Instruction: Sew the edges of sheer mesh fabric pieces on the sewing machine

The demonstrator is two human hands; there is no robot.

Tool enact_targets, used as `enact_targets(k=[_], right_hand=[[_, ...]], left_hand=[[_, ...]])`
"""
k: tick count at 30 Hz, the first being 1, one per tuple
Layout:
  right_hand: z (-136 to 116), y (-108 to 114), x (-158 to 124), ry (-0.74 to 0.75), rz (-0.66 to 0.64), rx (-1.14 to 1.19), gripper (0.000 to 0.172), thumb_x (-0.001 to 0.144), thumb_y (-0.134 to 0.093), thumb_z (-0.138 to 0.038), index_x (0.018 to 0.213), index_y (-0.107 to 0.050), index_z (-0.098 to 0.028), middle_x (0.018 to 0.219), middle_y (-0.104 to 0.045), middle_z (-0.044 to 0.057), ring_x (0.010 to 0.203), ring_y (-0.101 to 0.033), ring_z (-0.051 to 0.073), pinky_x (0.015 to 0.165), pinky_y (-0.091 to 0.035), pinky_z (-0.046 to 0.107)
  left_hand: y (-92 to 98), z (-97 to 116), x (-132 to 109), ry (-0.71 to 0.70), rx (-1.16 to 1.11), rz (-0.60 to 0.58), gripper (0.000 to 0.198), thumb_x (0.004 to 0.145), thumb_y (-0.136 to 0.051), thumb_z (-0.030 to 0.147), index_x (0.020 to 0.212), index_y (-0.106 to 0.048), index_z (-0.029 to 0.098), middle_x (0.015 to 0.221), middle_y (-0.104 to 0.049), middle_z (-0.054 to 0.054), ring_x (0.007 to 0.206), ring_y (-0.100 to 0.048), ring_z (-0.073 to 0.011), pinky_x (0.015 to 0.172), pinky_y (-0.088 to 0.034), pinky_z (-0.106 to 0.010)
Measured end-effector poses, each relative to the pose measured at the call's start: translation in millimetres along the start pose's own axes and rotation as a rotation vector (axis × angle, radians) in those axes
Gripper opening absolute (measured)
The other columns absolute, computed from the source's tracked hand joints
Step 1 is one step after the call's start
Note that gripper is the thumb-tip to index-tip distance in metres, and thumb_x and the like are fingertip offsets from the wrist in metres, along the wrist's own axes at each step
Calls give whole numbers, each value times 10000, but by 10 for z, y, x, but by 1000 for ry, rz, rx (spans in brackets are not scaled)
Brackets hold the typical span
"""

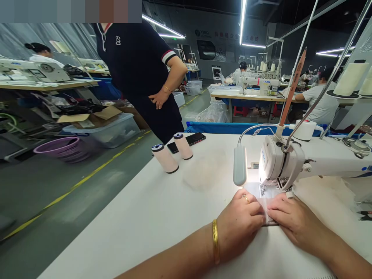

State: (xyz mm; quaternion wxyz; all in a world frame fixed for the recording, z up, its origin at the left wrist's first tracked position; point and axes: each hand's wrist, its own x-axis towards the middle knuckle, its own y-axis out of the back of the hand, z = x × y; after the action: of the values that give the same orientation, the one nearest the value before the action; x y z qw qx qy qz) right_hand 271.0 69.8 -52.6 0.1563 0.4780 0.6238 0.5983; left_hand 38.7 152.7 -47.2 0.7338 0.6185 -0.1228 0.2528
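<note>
My left hand (240,221), with a ring and a gold bangle, has its fingers curled down onto a small pale fabric piece (269,209) on the white table (151,217). My right hand (293,221) presses flat on the same piece from the right. Both hands lie just in front of the needle area of a white sewing machine (279,162). A small lamp (240,164) on a bent stalk lights that spot.
Two white thread cones (165,158) and a black phone (188,141) stand at the table's far left edge. A person in a dark shirt (139,73) stands beyond them. Plastic bins (107,130), a purple basket (62,147) and other sewing stations fill the room.
</note>
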Motion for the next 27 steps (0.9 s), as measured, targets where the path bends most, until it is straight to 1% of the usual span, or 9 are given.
enact_targets(k=[5, 9, 12, 14, 18, 21, 24, 27], right_hand=[[44, -50, 22, -10, 13, -61, 338, 1016, -468, -63, 1183, -699, -244, 1062, -741, 87, 966, -649, 251, 770, -538, 361], [87, -85, 34, -28, 46, -125, 358, 1002, -494, -53, 1222, -690, -256, 1144, -744, 90, 1025, -665, 266, 837, -558, 383], [95, -93, 25, -43, 59, -152, 391, 988, -489, -36, 1248, -681, -256, 1172, -739, 92, 1050, -666, 271, 867, -561, 399], [78, -88, 17, -35, 59, -141, 388, 998, -481, -47, 1263, -677, -251, 1158, -739, 95, 1039, -663, 269, 854, -560, 397], [28, -73, 17, 1, 32, -89, 363, 1022, -470, -64, 1248, -686, -249, 1070, -737, 87, 950, -660, 244, 770, -547, 357], [20, -72, 33, 2, 38, -82, 359, 1016, -465, -50, 1218, -691, -242, 1056, -735, 86, 928, -661, 238, 742, -541, 344], [35, -82, 47, -12, 57, -105, 367, 995, -474, -34, 1201, -694, -243, 1109, -736, 92, 972, -665, 250, 768, -556, 355], [57, -107, 50, -44, 65, -131, 418, 956, -445, 2, 1200, -693, -229, 1163, -739, 100, 1045, -660, 275, 831, -578, 398]], left_hand=[[-27, -78, -12, 21, 25, 17, 220, 944, -552, 78, 988, -717, 216, 965, -744, -7, 865, -588, -195, 894, -374, -405], [-78, -174, -18, 35, 46, 28, 181, 909, -591, 89, 964, -713, 210, 992, -754, -11, 881, -592, -206, 865, -370, -410], [-108, -209, -18, 31, 68, 33, 163, 902, -604, 104, 964, -717, 203, 987, -754, -27, 893, -590, -219, 850, -370, -415], [-111, -197, -20, 16, 66, 46, 181, 914, -590, 97, 976, -723, 205, 954, -749, -27, 872, -578, -212, 848, -376, -409], [-97, -151, -30, -6, 39, 53, 238, 961, -541, 73, 1020, -729, 207, 902, -744, -12, 822, -563, -189, 855, -387, -390], [-114, -165, -41, 0, 30, 59, 242, 922, -557, 59, 1017, -726, 205, 917, -749, -14, 819, -565, -192, 857, -388, -392], [-150, -213, -45, 23, 37, 56, 242, 871, -583, 54, 1003, -720, 203, 945, -756, -17, 840, -578, -203, 848, -391, -397], [-169, -256, -32, 40, 55, 34, 239, 862, -588, 52, 1004, -715, 196, 969, -760, -23, 847, -594, -207, 828, -397, -396]])
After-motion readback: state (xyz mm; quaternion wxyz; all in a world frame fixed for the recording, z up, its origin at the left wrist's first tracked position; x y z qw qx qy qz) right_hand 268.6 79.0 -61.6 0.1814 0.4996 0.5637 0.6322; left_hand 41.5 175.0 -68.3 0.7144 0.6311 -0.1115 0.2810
